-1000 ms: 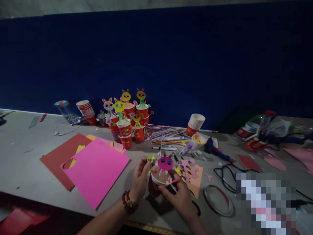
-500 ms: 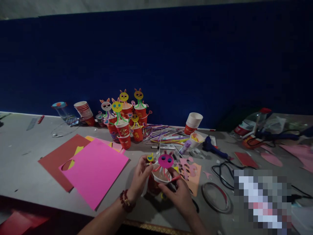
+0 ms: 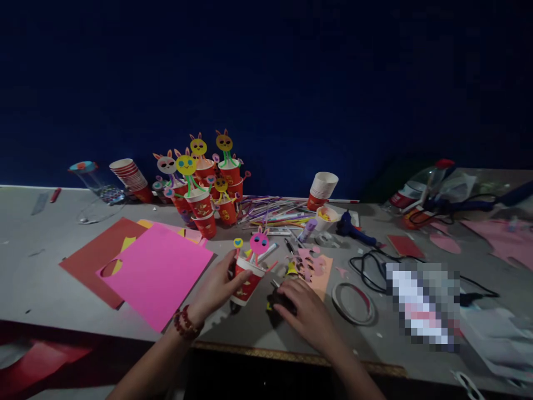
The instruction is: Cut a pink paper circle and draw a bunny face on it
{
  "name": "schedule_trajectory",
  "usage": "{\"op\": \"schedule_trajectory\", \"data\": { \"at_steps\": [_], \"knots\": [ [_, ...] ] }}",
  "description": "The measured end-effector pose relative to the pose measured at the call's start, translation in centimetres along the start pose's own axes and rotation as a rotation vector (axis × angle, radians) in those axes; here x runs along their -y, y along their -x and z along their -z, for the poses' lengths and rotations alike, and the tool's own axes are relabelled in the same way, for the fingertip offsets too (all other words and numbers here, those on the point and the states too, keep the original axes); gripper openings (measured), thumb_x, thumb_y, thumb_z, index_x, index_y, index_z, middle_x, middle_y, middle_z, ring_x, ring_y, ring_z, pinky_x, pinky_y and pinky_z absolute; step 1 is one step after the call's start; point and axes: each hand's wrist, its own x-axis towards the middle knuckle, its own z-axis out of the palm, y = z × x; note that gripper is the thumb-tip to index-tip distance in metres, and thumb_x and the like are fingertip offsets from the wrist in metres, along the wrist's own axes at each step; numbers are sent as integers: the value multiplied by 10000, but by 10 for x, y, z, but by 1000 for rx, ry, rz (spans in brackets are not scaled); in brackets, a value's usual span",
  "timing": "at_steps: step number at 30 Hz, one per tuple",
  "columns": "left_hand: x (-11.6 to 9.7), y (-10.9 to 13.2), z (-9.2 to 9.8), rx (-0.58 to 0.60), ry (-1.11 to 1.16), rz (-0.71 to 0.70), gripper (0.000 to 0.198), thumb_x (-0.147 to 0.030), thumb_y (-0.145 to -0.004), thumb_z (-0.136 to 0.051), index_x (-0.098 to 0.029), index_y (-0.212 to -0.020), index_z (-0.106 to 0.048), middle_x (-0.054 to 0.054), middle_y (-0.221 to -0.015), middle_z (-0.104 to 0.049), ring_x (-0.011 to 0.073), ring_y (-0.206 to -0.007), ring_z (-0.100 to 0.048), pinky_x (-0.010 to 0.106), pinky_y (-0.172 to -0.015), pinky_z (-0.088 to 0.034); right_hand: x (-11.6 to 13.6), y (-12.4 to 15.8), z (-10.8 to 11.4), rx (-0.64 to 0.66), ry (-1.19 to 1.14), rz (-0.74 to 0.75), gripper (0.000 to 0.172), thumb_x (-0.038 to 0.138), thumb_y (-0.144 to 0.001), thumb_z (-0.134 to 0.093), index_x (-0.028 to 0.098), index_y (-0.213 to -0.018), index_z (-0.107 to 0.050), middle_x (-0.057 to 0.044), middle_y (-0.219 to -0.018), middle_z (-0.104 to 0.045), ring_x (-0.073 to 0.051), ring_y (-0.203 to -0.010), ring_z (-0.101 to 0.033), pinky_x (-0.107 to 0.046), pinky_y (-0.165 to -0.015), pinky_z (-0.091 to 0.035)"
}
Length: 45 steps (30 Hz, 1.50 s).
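Observation:
My left hand [image 3: 217,286] grips a red paper cup [image 3: 246,281] that is tilted away from me above the table. A pink paper rabbit face [image 3: 259,242] on a straw stands out of the cup, with a small yellow paper piece [image 3: 238,243] beside it. My right hand [image 3: 300,310] lies on the table just right of the cup, its fingers curled over a dark object [image 3: 278,300] that I cannot make out. A bead bracelet [image 3: 185,325] is on my left wrist.
A pink sheet [image 3: 156,272] over a red sheet [image 3: 97,255] lies at left. Several finished cup figures [image 3: 200,180] stand by the blue wall, with cup stacks [image 3: 132,176], [image 3: 322,190], straws [image 3: 272,214], a glue gun [image 3: 352,229], cables and a tape ring [image 3: 353,303].
My left hand has tilted the cup away and moved it left. My right hand has let go of the cup and dropped onto a dark object on the table. The camera has moved.

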Motion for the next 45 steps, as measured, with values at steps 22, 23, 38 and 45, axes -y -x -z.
{"op": "schedule_trajectory", "data": {
  "at_steps": [22,23,38,45],
  "knots": [
    [20,65,9,-514,-496,-624,214,-98,-855,-630,-235,-1004,-699,53,-813,-679,205,-757,-625,331,-720,-520,6,10,-19,-3,-2,-105,167,82,-782,-557,226,-854,-601,-23,-851,-686,-225,-827,-635,-338,-742,-474],
    [20,71,1,-496,-434,-608,245,-98,-847,-638,-248,-1026,-712,56,-818,-695,210,-753,-635,334,-715,-528,7,10,-17,-38,-48,-107,143,101,-798,-555,228,-847,-599,-23,-843,-684,-220,-818,-637,-334,-738,-483],
    [-4,65,-62,37,162,-55,117,-275,-872,-664,-202,-963,-677,62,-902,-684,197,-827,-634,278,-760,-500,19,22,-14,-457,-174,263,203,79,-850,-589,254,-906,-675,-43,-893,-673,-198,-828,-647,-328,-731,-538],
    [0,64,-64,54,442,167,236,-397,-859,-689,-166,-828,-650,15,-696,-627,130,-629,-563,212,-588,-430,20,22,-17,-440,-191,260,238,72,-847,-575,262,-934,-687,-55,-941,-669,-204,-865,-653,-334,-758,-544]
  ]
}}
